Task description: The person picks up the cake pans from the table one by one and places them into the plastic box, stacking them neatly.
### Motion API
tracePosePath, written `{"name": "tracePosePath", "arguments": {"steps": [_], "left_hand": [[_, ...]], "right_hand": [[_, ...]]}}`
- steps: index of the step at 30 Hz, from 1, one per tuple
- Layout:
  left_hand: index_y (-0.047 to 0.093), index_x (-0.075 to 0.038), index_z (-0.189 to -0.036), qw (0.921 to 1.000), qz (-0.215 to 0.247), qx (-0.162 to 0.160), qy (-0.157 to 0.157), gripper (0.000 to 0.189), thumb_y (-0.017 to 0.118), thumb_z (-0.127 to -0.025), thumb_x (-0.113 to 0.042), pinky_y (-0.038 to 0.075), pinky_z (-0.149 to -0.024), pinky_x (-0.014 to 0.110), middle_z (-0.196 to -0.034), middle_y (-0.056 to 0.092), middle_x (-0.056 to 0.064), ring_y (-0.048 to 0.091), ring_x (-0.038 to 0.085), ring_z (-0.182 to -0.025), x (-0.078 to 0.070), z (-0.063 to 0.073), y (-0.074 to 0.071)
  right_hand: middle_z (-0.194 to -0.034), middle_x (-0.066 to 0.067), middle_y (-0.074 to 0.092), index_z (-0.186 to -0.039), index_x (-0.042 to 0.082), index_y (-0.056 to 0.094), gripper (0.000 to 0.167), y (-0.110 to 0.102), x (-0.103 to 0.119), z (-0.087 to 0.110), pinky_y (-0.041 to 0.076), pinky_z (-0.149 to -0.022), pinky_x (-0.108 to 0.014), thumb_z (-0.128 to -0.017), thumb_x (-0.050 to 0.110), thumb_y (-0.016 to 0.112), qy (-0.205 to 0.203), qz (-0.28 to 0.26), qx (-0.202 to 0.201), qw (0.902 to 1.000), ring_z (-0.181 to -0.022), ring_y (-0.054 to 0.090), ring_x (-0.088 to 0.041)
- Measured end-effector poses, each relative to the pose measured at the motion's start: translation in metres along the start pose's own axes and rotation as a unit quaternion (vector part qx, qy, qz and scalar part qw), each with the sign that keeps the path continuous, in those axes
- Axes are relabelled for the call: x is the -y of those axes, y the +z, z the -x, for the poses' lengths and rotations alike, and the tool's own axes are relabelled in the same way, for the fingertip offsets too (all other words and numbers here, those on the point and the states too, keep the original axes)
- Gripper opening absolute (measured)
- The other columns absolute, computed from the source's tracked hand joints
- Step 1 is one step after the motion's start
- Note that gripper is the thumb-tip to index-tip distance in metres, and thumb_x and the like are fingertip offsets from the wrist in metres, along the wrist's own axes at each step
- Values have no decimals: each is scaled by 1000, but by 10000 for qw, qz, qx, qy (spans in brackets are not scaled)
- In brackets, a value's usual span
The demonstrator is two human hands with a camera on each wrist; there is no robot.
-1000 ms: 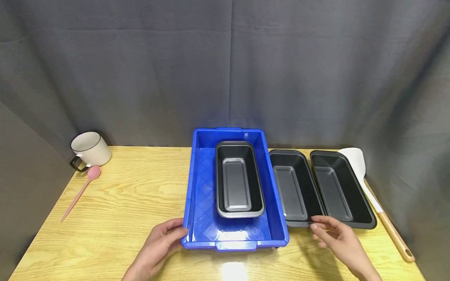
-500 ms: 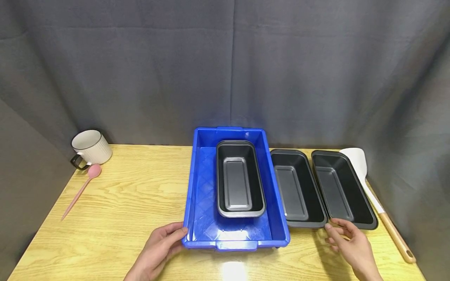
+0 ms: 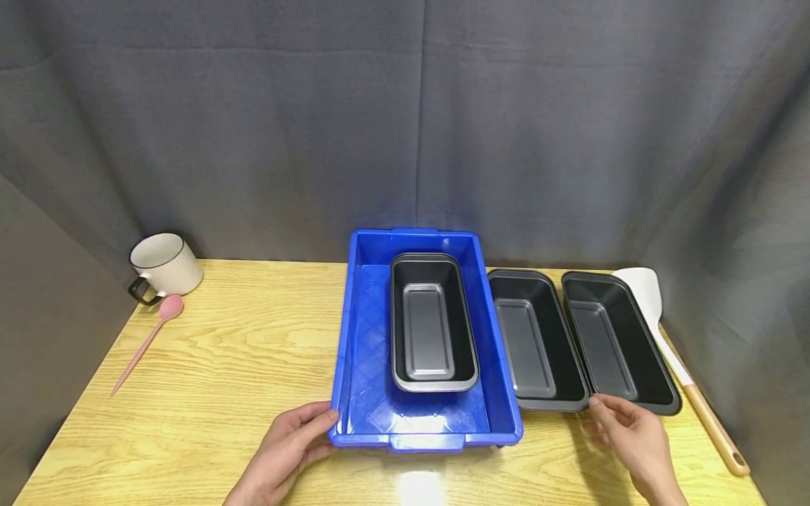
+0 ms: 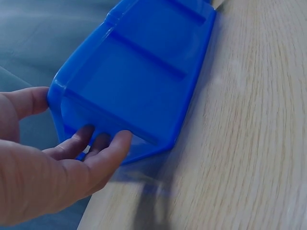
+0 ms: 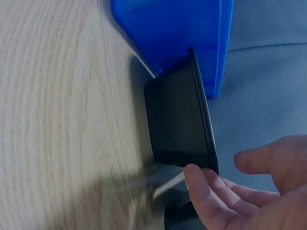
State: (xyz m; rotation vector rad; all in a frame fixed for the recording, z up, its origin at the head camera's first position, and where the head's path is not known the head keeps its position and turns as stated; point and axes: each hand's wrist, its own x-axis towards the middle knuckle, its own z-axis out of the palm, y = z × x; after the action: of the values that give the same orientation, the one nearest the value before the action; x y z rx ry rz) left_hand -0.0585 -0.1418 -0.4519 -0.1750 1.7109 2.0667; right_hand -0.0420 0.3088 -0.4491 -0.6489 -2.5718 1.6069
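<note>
A dark loaf pan point(image 3: 429, 330) lies inside the blue bin point(image 3: 370, 429), towards its right side. My left hand point(image 3: 281, 450) holds the bin's near left corner, thumb at the rim. In the left wrist view the fingers of that hand point(image 4: 72, 158) lie against the bin's outer wall. Right of the bin stands a second loaf pan point(image 3: 525, 344). A third loaf pan point(image 3: 607, 344) is close beside it. My right hand point(image 3: 635, 436) is at the second pan's near right corner. In the right wrist view, fingertips point(image 5: 194, 175) touch that corner, while the thumb is apart from the rim.
On the far left stands a white mug point(image 3: 166, 267) with a dark handle, and a pink spoon point(image 3: 148, 344) lies in front of it. A white spatula with a wooden handle point(image 3: 715, 429) lies along the right edge. Grey curtain point(image 3: 285, 140) hangs behind the wooden table point(image 3: 266, 330).
My right hand has moved right, from the second pan's near edge to its near right corner. My left hand stays on the bin's corner. The bin and pans show no clear shift.
</note>
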Motion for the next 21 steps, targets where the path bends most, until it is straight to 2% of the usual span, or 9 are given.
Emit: {"name": "tracePosePath", "arguments": {"steps": [5,11,13,21], "left_hand": [[43,17,-130,10000,-60,-14,-5,53,59,-96,-19,53,-87,34,-109,65,14,64,21,-98,1,-1,-1],[43,17,-131,9999,-131,23,-38,53,58,-96,-21,54,-85,33,-109,65,12,63,19,-98,2,-1,-1],[43,17,-131,9999,-123,47,-35,53,58,-96,-21,54,-84,34,-109,65,12,63,19,-98,2,-1,-1],[42,18,-131,9999,-91,30,39,53,57,-97,-19,54,-85,34,-111,64,13,62,20,-99,4,-1,-1]], "right_hand": [[-83,6,72,-125,-18,50,45,3,0,-3,57,-59,-27,-97,17,57,-60,-79,-50,9999,-66,67,-9],[-93,-18,71,-123,-18,52,42,7,2,-7,58,-57,-28,-97,14,57,-181,176,-54,9997,-65,68,-11],[-93,-22,70,-122,-18,53,41,7,3,-9,58,-56,-28,-96,13,57,-194,281,-58,9994,-64,68,-12],[-91,-21,71,-123,-18,52,44,8,6,-8,57,-55,-28,-95,15,59,15,565,153,9983,-63,68,-13]]}}
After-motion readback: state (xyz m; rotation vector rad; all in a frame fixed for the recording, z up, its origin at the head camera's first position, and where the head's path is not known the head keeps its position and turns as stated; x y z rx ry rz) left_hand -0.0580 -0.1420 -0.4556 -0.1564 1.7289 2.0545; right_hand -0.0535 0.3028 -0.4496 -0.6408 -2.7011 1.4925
